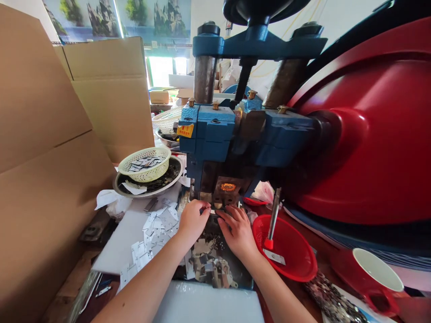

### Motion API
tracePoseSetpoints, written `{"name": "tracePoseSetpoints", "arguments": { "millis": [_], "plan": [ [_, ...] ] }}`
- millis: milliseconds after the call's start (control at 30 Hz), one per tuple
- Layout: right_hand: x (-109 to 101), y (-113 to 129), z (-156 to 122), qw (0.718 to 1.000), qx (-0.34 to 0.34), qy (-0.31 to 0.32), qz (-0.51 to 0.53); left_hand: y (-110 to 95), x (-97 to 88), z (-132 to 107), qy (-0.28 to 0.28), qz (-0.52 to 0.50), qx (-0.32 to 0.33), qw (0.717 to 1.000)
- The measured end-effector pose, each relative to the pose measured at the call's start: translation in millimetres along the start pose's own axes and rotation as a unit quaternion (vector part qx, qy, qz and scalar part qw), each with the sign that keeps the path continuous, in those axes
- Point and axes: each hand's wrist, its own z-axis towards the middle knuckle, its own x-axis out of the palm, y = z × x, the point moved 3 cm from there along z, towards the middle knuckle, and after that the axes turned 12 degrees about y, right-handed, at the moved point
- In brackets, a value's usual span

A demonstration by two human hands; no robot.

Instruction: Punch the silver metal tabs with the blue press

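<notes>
My left hand (192, 220) and my right hand (237, 229) meet at the foot of a blue press machine (215, 134), just under its die opening (227, 187). The left fingers are pinched on a small flat metal piece (211, 210) at the die. The right hand lies beside it with fingers curled, its tips touching the same spot; what it holds is hidden. Below both hands a dark tray (215, 264) carries several stamped metal parts.
A red basket (296, 260) with a red-handled tool (272, 224) sits on the right, next to a red cup (377, 273). Loose metal plates (151, 237) lie on a white board at left. A cream basket (144, 165) rests in a metal bowl. Cardboard boxes (50, 148) wall the left.
</notes>
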Motion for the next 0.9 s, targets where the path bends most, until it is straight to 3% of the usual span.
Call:
{"name": "tracePoseSetpoints", "arguments": {
  "millis": [333, 467, 533, 600, 700, 800, 900],
  "plan": [
    [-12.7, 14.1, 5.6, 0.996, -0.009, 0.014, -0.086, 3.7, 3.5, 6.0, 0.010, 0.014, 0.018, 1.000],
    [-11.1, 7.0, 1.7, 1.000, 0.008, 0.005, -0.002, 3.2, -2.2, 5.0, -0.004, 0.005, 0.016, 1.000],
    [-10.7, -5.2, -11.9, 0.992, 0.062, -0.024, 0.103, 5.3, -11.1, -0.9, -0.021, -0.003, 0.019, 1.000],
    [-10.6, -20.4, -34.7, 0.955, 0.166, -0.055, 0.240, 9.3, -21.9, -10.3, -0.032, -0.007, 0.025, 0.999],
    [-12.2, -32.9, -73.3, 0.852, 0.280, -0.076, 0.436, 16.0, -34.3, -25.0, -0.028, -0.008, 0.028, 0.999],
    [-21.0, -31.4, -95.5, 0.782, 0.278, -0.111, 0.546, 18.7, -33.6, -29.6, 0.020, -0.015, 0.035, 0.999],
    [-27.8, -27.7, -98.1, 0.763, 0.254, -0.127, 0.580, 16.0, -22.4, -21.3, 0.080, -0.005, 0.055, 0.995]
  ]
}}
